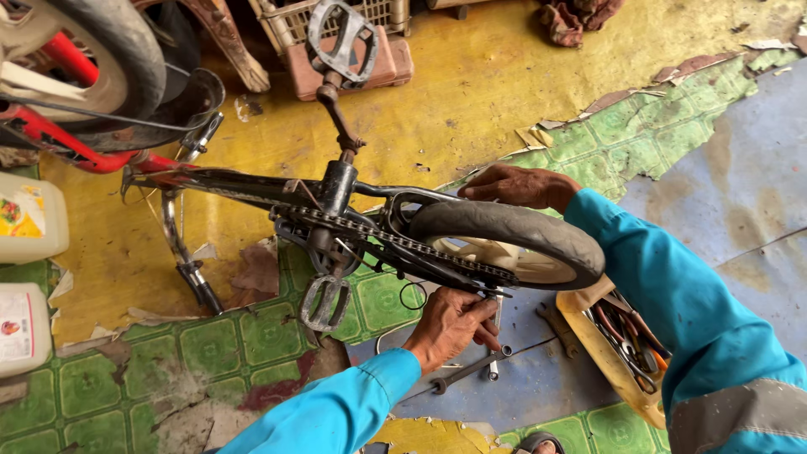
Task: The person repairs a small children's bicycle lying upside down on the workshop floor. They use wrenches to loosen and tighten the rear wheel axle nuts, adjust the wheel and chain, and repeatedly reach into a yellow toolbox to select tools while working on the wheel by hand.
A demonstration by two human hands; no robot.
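At the far left edge we see two plastic jugs standing on the floor, one behind the other. The farther jug [29, 217] is pale, almost white, with rounded shoulders, and it sits on the yellow floor covering. Its label [18, 212] is a rectangle, mostly yellow, with a small picture in red and green at its upper left. The nearer jug [23, 329] is white and squarish, standing where the yellow meets the green patterned tiles. Its label [14, 325] is a white rectangle with red along the top and a small reddish picture on it. The two jugs are just apart. We find no signs or screens.
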